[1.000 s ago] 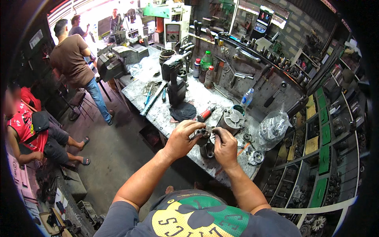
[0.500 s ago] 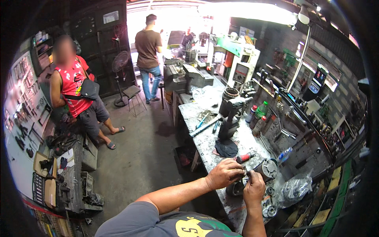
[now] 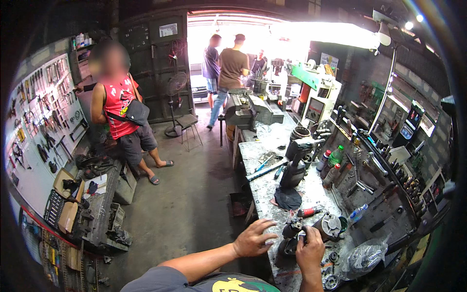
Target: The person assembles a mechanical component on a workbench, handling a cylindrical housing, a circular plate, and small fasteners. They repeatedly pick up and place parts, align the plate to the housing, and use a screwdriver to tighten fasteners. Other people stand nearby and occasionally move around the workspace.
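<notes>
My left hand (image 3: 255,238) hovers at the near-left edge of the workbench, fingers spread and holding nothing. Just right of it stands a dark metal part (image 3: 293,227) with a cylindrical top, apart from those fingers. My right hand (image 3: 311,249) is closed beside this part, thumb and fingers pinched around a small pale piece, mostly hidden. Behind the right hand sits a round motor housing (image 3: 331,225) with a silver end face. A red-and-black tool (image 3: 308,212) lies beyond the dark part, near a black cloth (image 3: 287,198).
The workbench (image 3: 266,194) carries a tall black part (image 3: 293,170), bottles (image 3: 336,155) and a plastic bag (image 3: 364,258). Tools hang along the right-hand panel. A person in a red sleeveless top (image 3: 116,107) stands at left; other people are near the bright doorway.
My left hand has drawn away leftward from the right hand and opened. The view has shifted left, and another person now shows by the doorway.
</notes>
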Available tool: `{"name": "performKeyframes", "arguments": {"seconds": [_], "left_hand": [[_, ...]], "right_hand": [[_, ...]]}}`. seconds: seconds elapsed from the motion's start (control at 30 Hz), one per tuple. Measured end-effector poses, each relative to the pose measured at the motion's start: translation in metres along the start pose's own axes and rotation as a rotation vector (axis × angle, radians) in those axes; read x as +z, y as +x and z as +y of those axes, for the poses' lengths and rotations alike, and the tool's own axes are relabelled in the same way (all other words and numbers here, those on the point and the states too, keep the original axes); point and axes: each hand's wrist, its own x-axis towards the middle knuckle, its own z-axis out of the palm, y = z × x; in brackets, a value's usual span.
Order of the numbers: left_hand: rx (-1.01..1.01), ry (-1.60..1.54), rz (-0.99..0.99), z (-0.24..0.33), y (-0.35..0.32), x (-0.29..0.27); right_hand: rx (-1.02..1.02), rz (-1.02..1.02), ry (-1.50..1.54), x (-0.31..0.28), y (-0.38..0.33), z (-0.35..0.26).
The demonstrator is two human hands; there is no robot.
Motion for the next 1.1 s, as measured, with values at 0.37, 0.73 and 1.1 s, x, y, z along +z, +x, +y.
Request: {"name": "performKeyframes", "arguments": {"seconds": [0.37, 0.73, 1.1], "left_hand": [[-1.791, 0.238, -1.135, -0.064, -0.421, -0.102], [-2.157, 0.201, -1.01, 0.004, -0.525, -0.128], [-1.7, 0.085, -0.476, -0.094, -0.444, -0.092]], "right_hand": [[-0.149, 0.315, 0.388, -0.119, 0.058, 0.011], [-0.285, 0.315, 1.64, -0.139, 0.111, 0.014], [0.272, 0.264, 1.852, -0.042, 0.106, 0.03]]}}
